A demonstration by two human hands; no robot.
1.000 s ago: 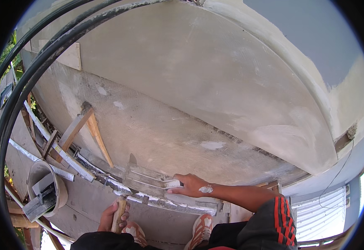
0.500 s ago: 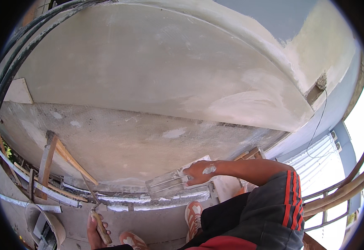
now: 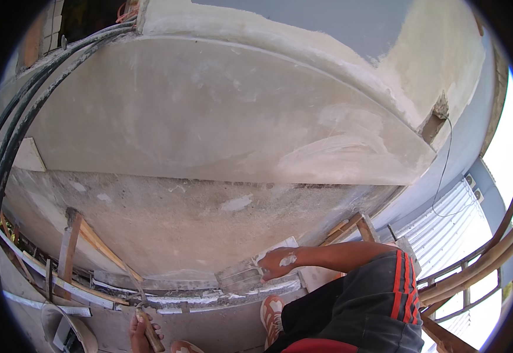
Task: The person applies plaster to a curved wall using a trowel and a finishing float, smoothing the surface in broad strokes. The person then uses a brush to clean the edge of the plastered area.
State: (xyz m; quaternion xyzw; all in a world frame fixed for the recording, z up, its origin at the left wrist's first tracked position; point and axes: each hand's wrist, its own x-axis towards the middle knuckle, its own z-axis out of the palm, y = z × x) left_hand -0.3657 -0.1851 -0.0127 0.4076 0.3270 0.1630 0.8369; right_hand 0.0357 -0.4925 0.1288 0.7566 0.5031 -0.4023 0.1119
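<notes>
At the lower left, my left hand (image 3: 141,334) is closed round the wooden handle of a trowel (image 3: 151,334). Its thin metal shank points up toward the wall, and the blade looks narrow, seen nearly edge-on. My right hand (image 3: 277,262), with white plaster smeared on the wrist, reaches in from the right and grips a plastering float (image 3: 237,277). That float is a flat, greyish rectangular tool with long ridges, held near the foot of the wall; my hand hides its grip. Whether it touches the wall I cannot tell.
A curved plastered wall (image 3: 209,112) rises ahead, its lower band (image 3: 197,217) rougher. Black cables (image 3: 27,112) hang at the left. Wooden props (image 3: 68,253) lean below, near a bucket (image 3: 86,329). Bent railings (image 3: 474,276) stand right; my shoes (image 3: 273,317) rest on the platform.
The whole view has shifted, so the wall's lower edge and the props sit lower in the picture. Both hands keep their tools; the float sits slightly lower and farther right in view.
</notes>
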